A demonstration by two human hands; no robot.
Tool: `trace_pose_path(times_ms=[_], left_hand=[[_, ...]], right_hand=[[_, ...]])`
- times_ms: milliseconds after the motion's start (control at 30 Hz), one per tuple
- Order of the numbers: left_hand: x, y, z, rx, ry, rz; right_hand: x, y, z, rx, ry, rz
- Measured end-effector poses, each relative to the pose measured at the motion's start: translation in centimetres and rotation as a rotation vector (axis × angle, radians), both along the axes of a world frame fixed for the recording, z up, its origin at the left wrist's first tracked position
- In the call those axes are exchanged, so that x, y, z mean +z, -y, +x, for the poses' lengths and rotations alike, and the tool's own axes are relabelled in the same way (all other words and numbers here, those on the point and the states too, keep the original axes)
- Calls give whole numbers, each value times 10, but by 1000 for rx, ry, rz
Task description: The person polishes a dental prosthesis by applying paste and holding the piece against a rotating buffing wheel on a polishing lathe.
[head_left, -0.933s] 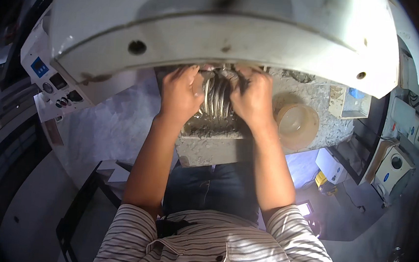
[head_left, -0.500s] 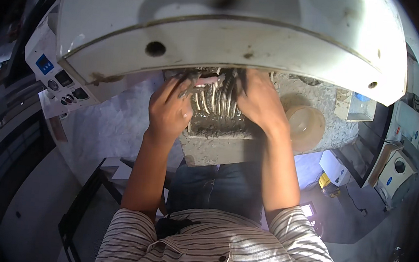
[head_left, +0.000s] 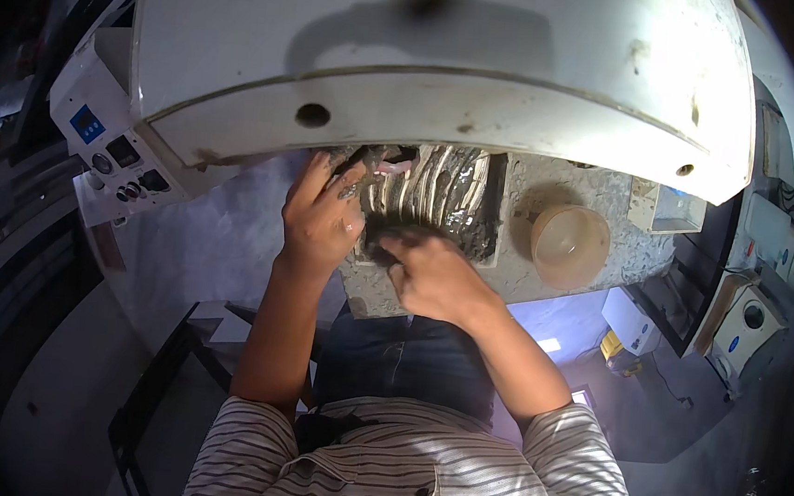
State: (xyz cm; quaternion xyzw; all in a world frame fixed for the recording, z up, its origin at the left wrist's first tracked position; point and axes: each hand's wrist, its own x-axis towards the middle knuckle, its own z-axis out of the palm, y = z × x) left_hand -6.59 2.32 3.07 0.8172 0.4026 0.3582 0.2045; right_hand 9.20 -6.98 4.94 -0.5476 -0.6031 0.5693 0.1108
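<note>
So my left hand [head_left: 321,228] is up at the left side of a muddy tray [head_left: 500,221], fingers bent in close around a pinkish piece [head_left: 397,167] that's got grey muck all round it. That piece sits just past my fingertips, over the tray's far left part, right under the lip of the big white hood [head_left: 445,112]. My right hand [head_left: 439,281] is down at the tray's near edge, fingers curled and pointing left into the dark sludge [head_left: 380,251]; they're kinda blurry, so I can't tell if they're pinching anything. Between my hands and the hood you can see a row of pale curved ridges [head_left: 432,184] in the tray, wet and shiny toward the right. A translucent tan cup [head_left: 568,269] stands right of the tray on the grubby grey slab [head_left: 383,301], and a small pale box [head_left: 641,207] sits farther right.
</note>
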Motion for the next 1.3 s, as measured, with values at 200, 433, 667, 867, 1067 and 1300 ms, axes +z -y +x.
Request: trace_pose_path(times_ms=[200, 433, 667, 867, 1067, 1300], left_hand=[[-5, -1, 2, -17, -54, -174], [-20, -8, 21, -3, 65, -312], [-38, -7, 37, 156, 86, -243], [-31, -7, 40, 119, 35, -126], [-30, -7, 37, 105, 31, -103], [-29, -7, 31, 43, -2, -216]], right_hand=[[23, -12, 56, -592, -285, -133], [-13, -49, 46, -514, 50, 445], [-20, -52, 50, -534, 312, 638], [-29, -44, 58, -479, 340, 605], [-21, -48, 54, -494, 245, 656], [-12, -56, 51, -556, 201, 597]])
